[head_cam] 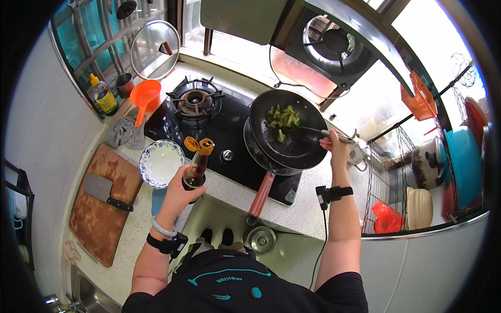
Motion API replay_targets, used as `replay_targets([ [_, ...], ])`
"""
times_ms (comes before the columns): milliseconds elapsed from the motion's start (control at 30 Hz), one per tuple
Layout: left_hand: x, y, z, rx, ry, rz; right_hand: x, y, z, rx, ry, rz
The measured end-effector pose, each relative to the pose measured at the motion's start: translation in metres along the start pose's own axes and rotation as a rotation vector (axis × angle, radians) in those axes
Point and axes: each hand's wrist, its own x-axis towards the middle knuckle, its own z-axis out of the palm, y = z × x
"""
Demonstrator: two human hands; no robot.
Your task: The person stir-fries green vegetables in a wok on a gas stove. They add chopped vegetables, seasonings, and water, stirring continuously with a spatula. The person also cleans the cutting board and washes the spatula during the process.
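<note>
My left hand [184, 193] is closed around a glass bottle of dark liquid [198, 166], its orange cap flipped up, held over the counter's front edge. My right hand [337, 145] grips the metal handle of a spatula [312, 129], whose far end reaches the broccoli [283, 117] in a black wok [289, 150]. The wok sits on the right side of the gas hob, its reddish-brown handle [261, 197] pointing towards me. One broccoli floret lies a little apart from the pile. Just left of the bottle is a white bowl with a blue patterned rim [161, 164].
A cleaver [98, 187] lies on a wooden chopping board [92, 219] at the left. An orange ladle [145, 96], a grey cloth [124, 131] and a glass lid [155, 50] are behind. The left burner [195, 98] is uncovered. A wire rack [385, 168] with pots stands at right.
</note>
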Motion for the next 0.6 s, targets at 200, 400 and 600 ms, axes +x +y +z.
replay_targets([
  [200, 0.0, -0.002, -0.004, -0.026, 0.031, 0.01, -0.01, -0.057, 0.004, -0.194, -0.262, -0.129],
  [400, 0.0, 0.004, 0.003, -0.033, 0.024, 0.0, 0.01, -0.062, 0.026, -0.61, -0.199, -0.273],
  [600, -0.001, 0.004, 0.004, -0.032, 0.005, 0.013, 0.014, -0.051, 0.056, -0.596, -0.453, -0.416],
])
